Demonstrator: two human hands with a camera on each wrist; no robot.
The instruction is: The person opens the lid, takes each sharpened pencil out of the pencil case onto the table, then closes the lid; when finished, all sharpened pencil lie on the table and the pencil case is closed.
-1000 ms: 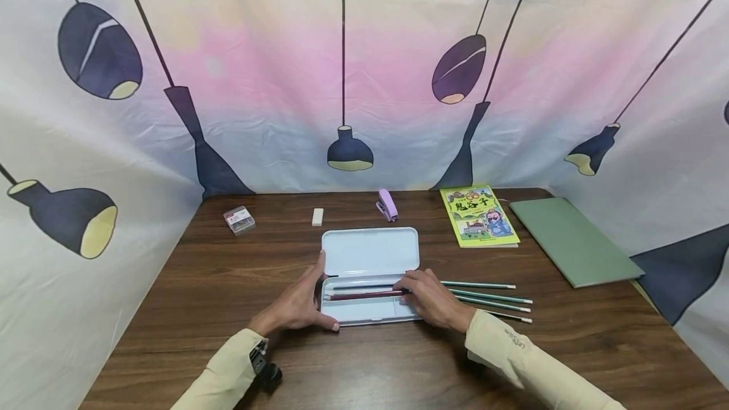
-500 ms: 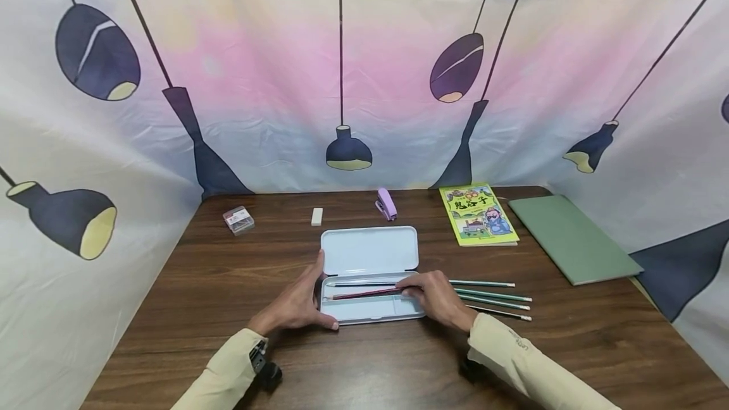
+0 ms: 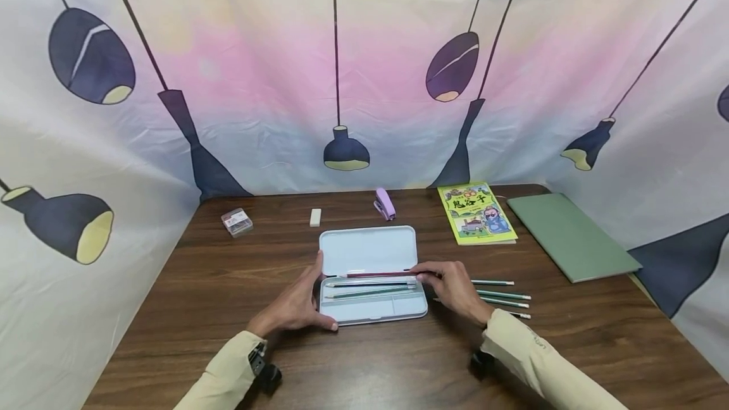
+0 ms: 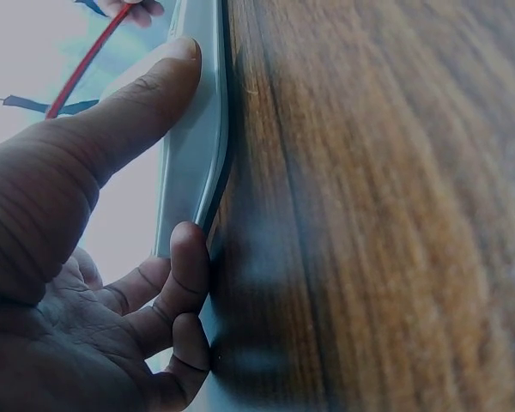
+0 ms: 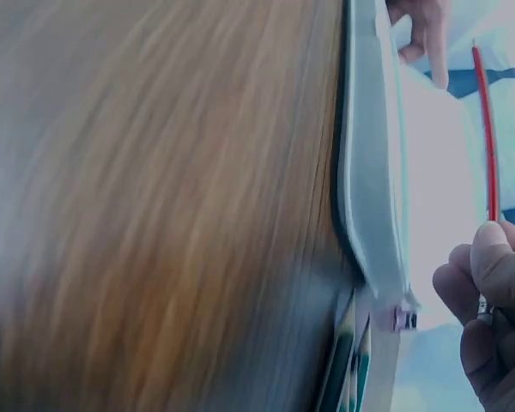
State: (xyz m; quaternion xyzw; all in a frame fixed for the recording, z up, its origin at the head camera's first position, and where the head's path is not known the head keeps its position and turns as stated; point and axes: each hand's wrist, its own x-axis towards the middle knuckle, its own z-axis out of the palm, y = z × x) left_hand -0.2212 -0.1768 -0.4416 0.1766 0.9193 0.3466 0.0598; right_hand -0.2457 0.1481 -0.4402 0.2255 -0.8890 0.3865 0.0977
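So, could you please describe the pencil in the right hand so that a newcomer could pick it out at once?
Start at the open white pencil case in the middle of the wooden table. The right hand pinches one pencil by its end at the hinge line, behind two green pencils in the tray. It is the only red one.

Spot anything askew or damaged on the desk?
Nothing damaged or spilled. Only oddity: the red pencil is held by the right hand along the open pencil case's hinge line, not in the tray with the two green pencils.
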